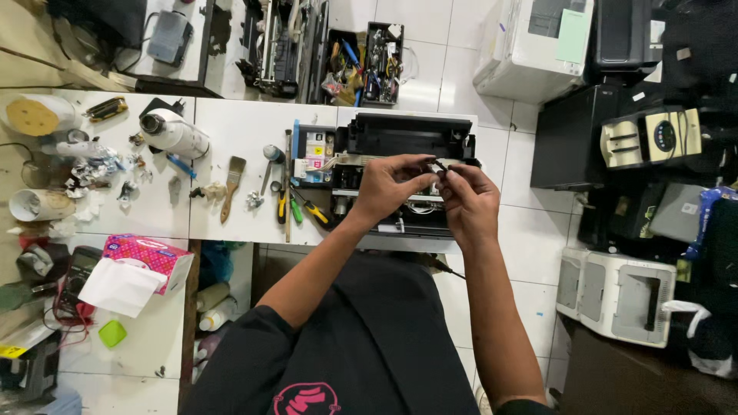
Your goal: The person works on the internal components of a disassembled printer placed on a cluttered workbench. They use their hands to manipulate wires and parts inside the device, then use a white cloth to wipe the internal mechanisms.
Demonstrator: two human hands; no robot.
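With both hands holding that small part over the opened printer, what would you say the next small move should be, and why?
Probably lower the small black part back toward the opened printer: the left hand and right hand pinch it together directly above the exposed interior.

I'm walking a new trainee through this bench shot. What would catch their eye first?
First, the two hands meeting at centre: the left hand and right hand pinch a small black-and-white part over an opened black printer on the white table. Next, the bright pink tissue box at lower left. Then the stacked printers crowding the floor on the right.
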